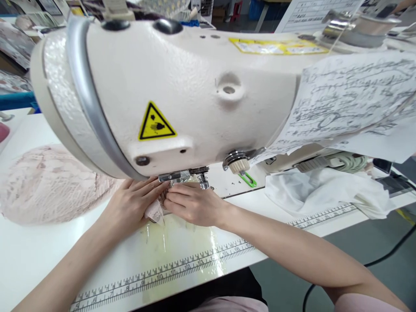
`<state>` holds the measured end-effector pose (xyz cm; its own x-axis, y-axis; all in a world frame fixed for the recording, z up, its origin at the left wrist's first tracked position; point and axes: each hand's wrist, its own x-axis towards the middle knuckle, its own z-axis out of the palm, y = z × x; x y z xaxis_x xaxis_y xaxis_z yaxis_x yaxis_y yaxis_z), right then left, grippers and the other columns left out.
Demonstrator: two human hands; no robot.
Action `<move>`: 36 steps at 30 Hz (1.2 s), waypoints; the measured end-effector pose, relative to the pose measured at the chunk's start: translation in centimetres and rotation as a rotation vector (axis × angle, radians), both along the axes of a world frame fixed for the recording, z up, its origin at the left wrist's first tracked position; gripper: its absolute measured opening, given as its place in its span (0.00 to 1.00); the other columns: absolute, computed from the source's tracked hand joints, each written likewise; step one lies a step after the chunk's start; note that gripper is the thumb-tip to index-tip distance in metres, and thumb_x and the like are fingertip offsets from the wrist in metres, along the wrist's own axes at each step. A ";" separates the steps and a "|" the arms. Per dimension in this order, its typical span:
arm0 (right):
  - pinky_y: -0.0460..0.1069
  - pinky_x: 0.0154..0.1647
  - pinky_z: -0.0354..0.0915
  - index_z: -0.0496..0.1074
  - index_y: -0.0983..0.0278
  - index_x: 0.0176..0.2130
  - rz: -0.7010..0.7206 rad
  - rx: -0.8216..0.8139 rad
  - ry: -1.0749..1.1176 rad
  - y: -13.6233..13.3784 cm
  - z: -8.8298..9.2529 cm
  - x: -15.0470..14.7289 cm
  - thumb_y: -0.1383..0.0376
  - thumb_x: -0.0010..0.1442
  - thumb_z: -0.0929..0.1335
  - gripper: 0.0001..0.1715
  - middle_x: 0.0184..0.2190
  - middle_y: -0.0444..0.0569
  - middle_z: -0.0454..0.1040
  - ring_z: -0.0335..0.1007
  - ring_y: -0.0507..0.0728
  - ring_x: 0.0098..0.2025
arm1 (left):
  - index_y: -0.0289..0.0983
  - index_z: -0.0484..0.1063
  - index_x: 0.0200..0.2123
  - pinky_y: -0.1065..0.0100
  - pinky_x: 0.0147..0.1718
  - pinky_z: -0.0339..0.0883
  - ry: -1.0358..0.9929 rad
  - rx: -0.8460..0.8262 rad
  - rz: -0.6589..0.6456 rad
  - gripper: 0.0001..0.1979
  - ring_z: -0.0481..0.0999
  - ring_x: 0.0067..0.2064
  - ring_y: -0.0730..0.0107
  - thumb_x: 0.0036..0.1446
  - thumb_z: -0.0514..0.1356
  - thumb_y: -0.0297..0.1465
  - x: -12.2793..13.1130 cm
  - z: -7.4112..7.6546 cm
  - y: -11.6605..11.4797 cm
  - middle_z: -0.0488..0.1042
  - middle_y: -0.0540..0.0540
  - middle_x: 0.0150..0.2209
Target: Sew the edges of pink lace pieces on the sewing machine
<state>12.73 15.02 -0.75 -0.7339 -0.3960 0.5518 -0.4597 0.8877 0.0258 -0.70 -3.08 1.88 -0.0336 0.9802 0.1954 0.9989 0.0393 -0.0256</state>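
Note:
A small piece of pale pink lace fabric (155,212) lies under the sewing machine's head (201,95), between my two hands. My left hand (134,203) rests on the left of it, its fingers stretched out toward the needle area and pressing down flat. From the right, my right hand (195,203) has its fingers curled and pinched on the same fabric, close by the presser foot. The needle area (185,175) is partly hidden behind my fingers and the machine's head. A larger heap of pink lace fabric (58,186) spreads beyond my left hand.
A ruler strip (182,266) runs along the table's front edge. White cloth (325,190) lies at the right, near a coiled pale green cord (351,161). Handwritten paper (351,99) covers the machine's right side. A green clip-like piece (248,179) hangs below the dial.

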 end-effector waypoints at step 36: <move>0.46 0.36 0.59 0.73 0.63 0.34 -0.271 0.040 0.118 1.2 1.0 0.3 0.77 0.62 0.62 0.14 0.34 0.39 0.78 0.66 0.47 0.29 | 0.27 0.64 0.59 0.48 0.51 0.58 0.215 0.027 0.057 0.25 0.76 0.48 0.52 0.62 0.48 0.32 1.6 -0.2 0.7 0.73 0.36 0.54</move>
<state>13.05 16.21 0.28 -0.7476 -0.2172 0.6276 -0.1974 0.9750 0.1023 0.89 -2.43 1.72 -0.0437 0.9722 0.2299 0.9668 0.0992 -0.2356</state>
